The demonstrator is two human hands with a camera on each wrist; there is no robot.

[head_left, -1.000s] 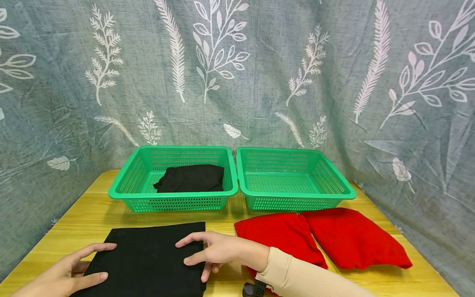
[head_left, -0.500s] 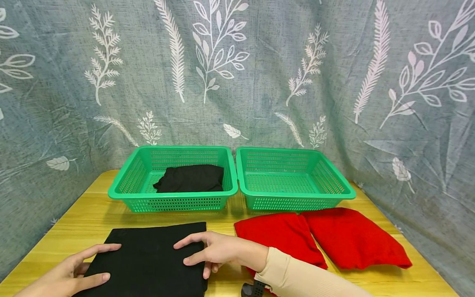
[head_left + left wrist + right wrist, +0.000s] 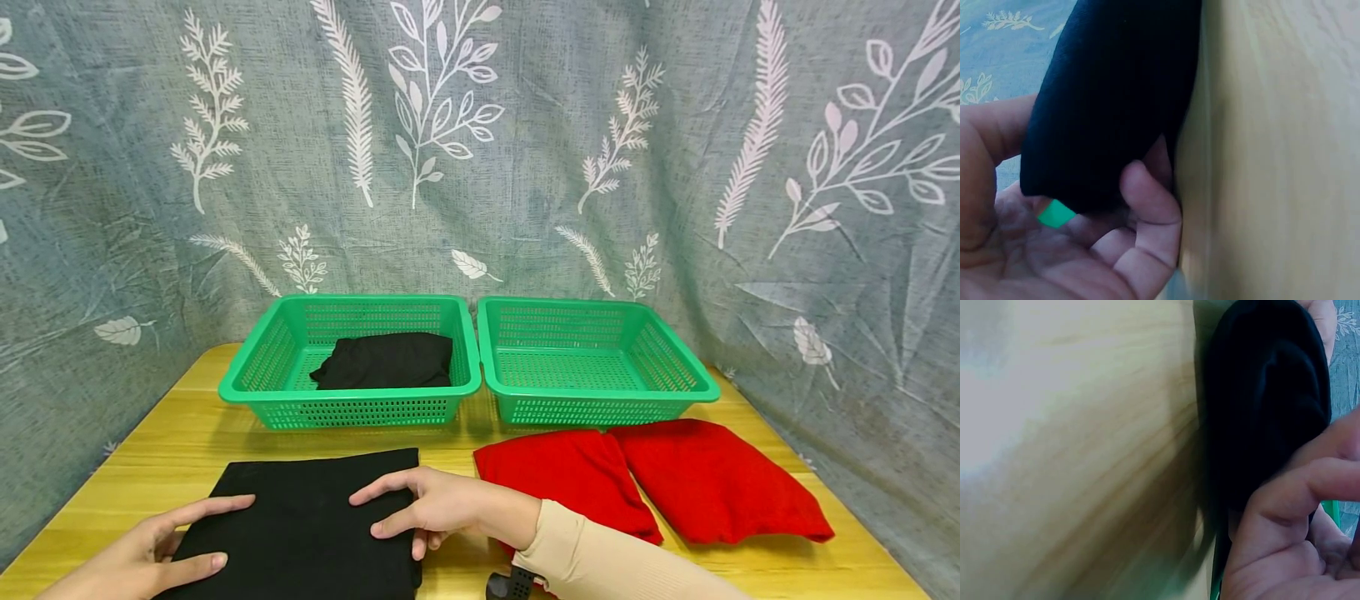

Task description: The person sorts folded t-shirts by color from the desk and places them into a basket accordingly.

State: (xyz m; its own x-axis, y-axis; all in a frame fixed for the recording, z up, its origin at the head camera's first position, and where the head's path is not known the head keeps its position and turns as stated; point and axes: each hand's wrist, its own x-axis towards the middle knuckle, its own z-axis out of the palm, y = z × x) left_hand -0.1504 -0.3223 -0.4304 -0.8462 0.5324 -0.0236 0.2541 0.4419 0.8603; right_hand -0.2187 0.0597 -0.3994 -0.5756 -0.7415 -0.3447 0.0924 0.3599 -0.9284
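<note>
A folded black cloth [image 3: 307, 525] lies on the near left part of the table, its front edge cut off by the head view. My left hand [image 3: 161, 550] grips its left side, thumb and forefinger on top. In the left wrist view, other fingers [image 3: 1150, 206] curl beneath the fold. At the opposite side my right hand [image 3: 446, 504] holds the cloth, thumb and forefinger over the top. The right wrist view shows curled fingers [image 3: 1272, 531] against the rounded, layered edge of the cloth [image 3: 1266, 394], some tucked lower down.
Two green plastic baskets stand side by side at the back. The left basket [image 3: 352, 394] contains another black cloth [image 3: 390, 360]; the right basket [image 3: 600, 395] shows its bare bottom. Two folded red cloths [image 3: 555, 471] [image 3: 720, 483] lie at the right, one partly beneath my right forearm.
My left hand has slid slightly to the right, its forefinger reaching farther over the black cloth. The cloth's right edge has shifted a little rightward; my right hand has barely moved.
</note>
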